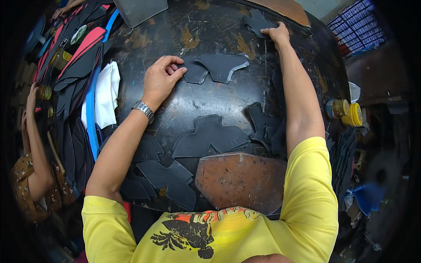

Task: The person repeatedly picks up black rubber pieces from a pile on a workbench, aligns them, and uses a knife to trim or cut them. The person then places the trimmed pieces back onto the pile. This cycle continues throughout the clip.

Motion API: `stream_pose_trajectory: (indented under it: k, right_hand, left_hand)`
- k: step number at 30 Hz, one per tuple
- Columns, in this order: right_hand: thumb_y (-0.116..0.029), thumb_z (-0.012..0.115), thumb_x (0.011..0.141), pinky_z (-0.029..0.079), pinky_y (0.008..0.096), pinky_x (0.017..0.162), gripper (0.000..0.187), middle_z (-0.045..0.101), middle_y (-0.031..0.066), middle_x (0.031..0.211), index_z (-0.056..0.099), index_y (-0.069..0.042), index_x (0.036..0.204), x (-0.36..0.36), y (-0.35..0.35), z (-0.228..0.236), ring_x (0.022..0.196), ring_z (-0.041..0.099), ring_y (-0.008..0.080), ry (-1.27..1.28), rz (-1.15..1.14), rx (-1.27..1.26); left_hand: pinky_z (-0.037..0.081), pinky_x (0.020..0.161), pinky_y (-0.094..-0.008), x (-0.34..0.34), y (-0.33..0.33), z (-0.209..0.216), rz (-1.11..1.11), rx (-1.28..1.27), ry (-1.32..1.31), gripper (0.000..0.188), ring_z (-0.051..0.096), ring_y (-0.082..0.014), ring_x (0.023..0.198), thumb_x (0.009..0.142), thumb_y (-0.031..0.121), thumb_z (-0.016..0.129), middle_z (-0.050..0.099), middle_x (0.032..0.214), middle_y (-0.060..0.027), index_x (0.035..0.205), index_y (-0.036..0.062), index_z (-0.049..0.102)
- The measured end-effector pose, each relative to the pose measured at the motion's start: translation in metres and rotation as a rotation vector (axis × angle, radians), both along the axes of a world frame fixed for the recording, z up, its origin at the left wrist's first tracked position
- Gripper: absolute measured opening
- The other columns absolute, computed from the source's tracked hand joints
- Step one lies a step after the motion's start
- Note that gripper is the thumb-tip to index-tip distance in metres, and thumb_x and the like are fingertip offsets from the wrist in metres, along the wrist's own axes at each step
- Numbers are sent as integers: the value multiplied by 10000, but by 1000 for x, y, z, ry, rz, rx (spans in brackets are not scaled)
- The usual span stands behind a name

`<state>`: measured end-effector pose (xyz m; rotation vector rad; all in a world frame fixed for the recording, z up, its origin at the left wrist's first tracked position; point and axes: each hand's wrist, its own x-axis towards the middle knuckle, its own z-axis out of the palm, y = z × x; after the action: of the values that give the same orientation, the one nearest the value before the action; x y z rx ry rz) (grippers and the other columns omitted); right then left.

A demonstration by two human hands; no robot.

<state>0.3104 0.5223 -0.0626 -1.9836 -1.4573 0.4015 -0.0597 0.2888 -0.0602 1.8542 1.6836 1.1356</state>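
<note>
Two flat black cut pieces (223, 68), which look like leather or a similar sheet, lie partly overlapped on the dark worktable (188, 103). My left hand (163, 78), wearing a metal watch, has its fingers curled and its thumb at the left edge of these pieces. At the far right, my right hand (278, 34) grips the end of a small stack of black cut pieces (257, 23) with the thumb on top; its other fingers are partly hidden. Nearer me lie more black cut pieces (210, 136), several of them stacked, and a brown board (241, 179).
A folded white cloth (107, 94) lies by the blue table edge (91, 96) on the left. Beyond it are black and red cut pieces (83, 50) and a co-worker's arm (38, 162). Jars, one a yellow tub (352, 115), and a blue basket (357, 28) stand at right.
</note>
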Motion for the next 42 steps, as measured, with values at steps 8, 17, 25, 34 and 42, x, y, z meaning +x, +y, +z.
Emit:
stream_pose_trajectory:
  k: [8,17,25,34,42]
  right_hand:
    - [13,899,652,569,368,881,686,718,178,1209,670,-19,1298,-9,-9,0,1025,711,262,421,167,54]
    - [91,778,802,610,433,850,504,719,156,1104,614,-3,1269,-5,-53,31,980,727,281,921,244,41]
    - [-123,778,901,551,418,852,491,693,5,1176,627,-156,1367,12,-86,53,1052,665,152,840,491,-131]
    - [-89,783,882,474,217,843,516,611,-86,920,635,-181,1367,-77,-194,46,912,610,49,726,825,-435]
    - [-23,760,859,451,250,763,502,567,-51,849,656,-160,1331,-115,-237,28,844,595,88,680,627,-445]
  left_hand:
    - [516,689,-277,1,-1,4,5,-12,22,237,612,-117,692,832,168,817,679,839,-12,1049,86,767]
    - [535,719,-320,-3,5,-7,4,60,5,235,641,-177,720,858,190,786,693,850,-43,1068,88,765]
    - [550,752,-331,-5,12,-13,40,244,65,227,701,-189,776,885,165,760,713,873,-70,1098,86,759]
    - [585,716,-379,-17,36,-24,-37,19,-90,454,743,-249,783,913,131,713,743,867,-147,1344,31,608]
    - [613,745,-302,-100,-28,46,-282,-229,-460,460,723,-178,862,994,76,643,706,1013,-110,1433,-9,535]
